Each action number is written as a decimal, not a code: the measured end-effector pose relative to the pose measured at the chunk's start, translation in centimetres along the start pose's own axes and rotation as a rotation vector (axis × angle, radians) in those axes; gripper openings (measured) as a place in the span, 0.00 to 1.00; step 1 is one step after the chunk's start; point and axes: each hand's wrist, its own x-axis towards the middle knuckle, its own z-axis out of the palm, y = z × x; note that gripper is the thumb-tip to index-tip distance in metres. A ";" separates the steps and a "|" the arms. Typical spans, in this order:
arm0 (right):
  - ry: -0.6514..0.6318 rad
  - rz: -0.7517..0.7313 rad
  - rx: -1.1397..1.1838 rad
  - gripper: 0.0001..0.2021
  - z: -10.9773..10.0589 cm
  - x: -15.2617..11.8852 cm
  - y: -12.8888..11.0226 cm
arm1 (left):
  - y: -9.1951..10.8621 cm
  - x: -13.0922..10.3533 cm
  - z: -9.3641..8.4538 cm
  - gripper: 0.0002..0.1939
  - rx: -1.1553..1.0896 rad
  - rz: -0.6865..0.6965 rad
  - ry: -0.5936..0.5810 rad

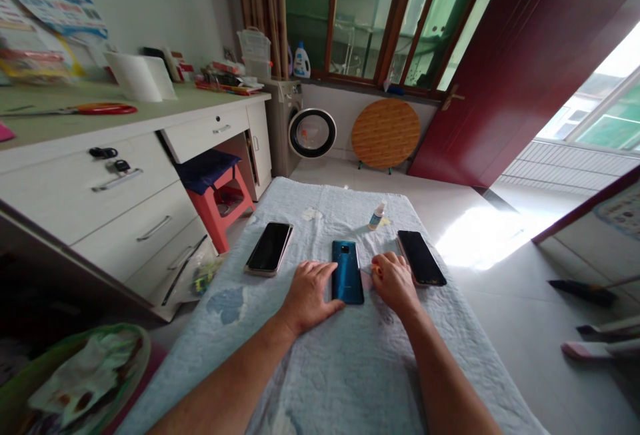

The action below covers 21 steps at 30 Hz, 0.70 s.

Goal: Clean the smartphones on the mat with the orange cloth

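Note:
A blue smartphone (347,275) lies back side up on the cloth, its camera block at the far end. My left hand (313,291) grips it from the left, fingers along its left edge and thumb at the near left corner. To the right of the phone, my right hand (395,280) rests with its fingers curled closed; what they hold, if anything, is hidden. A black-screened smartphone (421,258) lies just beyond that hand. Another dark-screened phone (270,248), with a light rim, lies at the left. Behind them stands a small spray bottle (377,216).
A pale blue quilted cloth (320,381) covers the surface under the phones. On the left are a white desk (150,185), a red stool (213,211) and a green basket (135,381). A washing machine (283,111) with its round door open stands behind, near a folded round table (385,131).

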 end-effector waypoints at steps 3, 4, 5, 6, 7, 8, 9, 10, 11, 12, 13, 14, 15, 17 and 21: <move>0.025 -0.005 -0.030 0.10 0.0 -0.2 -0.5 | 0.0 0.0 0.0 0.35 -0.013 -0.015 0.017; 0.071 -0.013 -0.029 0.12 -0.1 -0.2 -0.7 | 0.0 0.1 0.0 0.33 -0.026 -0.024 0.024; 0.127 -0.023 -0.023 0.13 -0.3 -0.3 -1.1 | 0.0 0.1 -0.1 0.30 -0.045 -0.033 0.034; 0.182 -0.038 -0.009 0.13 -0.4 -0.4 -1.4 | 0.1 0.2 -0.2 0.26 -0.072 -0.039 0.045; 0.229 -0.063 0.016 0.12 -0.6 -0.5 -1.9 | 0.1 0.2 -0.4 0.23 -0.108 -0.045 0.057; 0.259 -0.099 0.055 0.10 -0.8 -0.6 -2.4 | 0.2 0.2 -0.5 0.21 -0.156 -0.053 0.068; 0.268 -0.142 0.102 0.09 -0.9 -0.8 -3.0 | 0.3 0.3 -0.6 0.20 -0.215 -0.064 0.076; 0.254 -0.191 0.154 0.09 -1.0 -0.9 -3.5 | 0.4 0.3 -0.7 0.19 -0.284 -0.083 0.083; 0.214 -0.234 0.199 0.09 -1.0 -1.1 -4.1 | 0.5 0.3 -0.8 0.19 -0.358 -0.107 0.086; 0.168 -0.256 0.226 0.10 -0.9 -1.2 -4.6 | 0.5 0.3 -0.7 0.18 -0.429 -0.136 0.086; 0.116 -0.262 0.234 0.10 -0.7 -1.3 -5.0 | 0.6 0.3 -0.7 0.18 -0.493 -0.164 0.083; 0.069 -0.249 0.224 0.10 -0.5 -1.4 -5.3 | 0.5 0.3 -0.5 0.18 -0.546 -0.190 0.078; 0.032 -0.223 0.200 0.11 -0.2 -1.4 -5.5 | 0.5 0.3 -0.4 0.18 -0.587 -0.214 0.071; -0.016 -0.168 0.140 0.11 0.4 -1.5 -5.7 | 0.3 0.3 0.0 0.18 -0.637 -0.251 0.059; -0.006 -0.093 0.087 0.13 1.4 -1.5 -5.5 | 0.0 0.4 0.3 0.18 -0.667 -0.280 0.027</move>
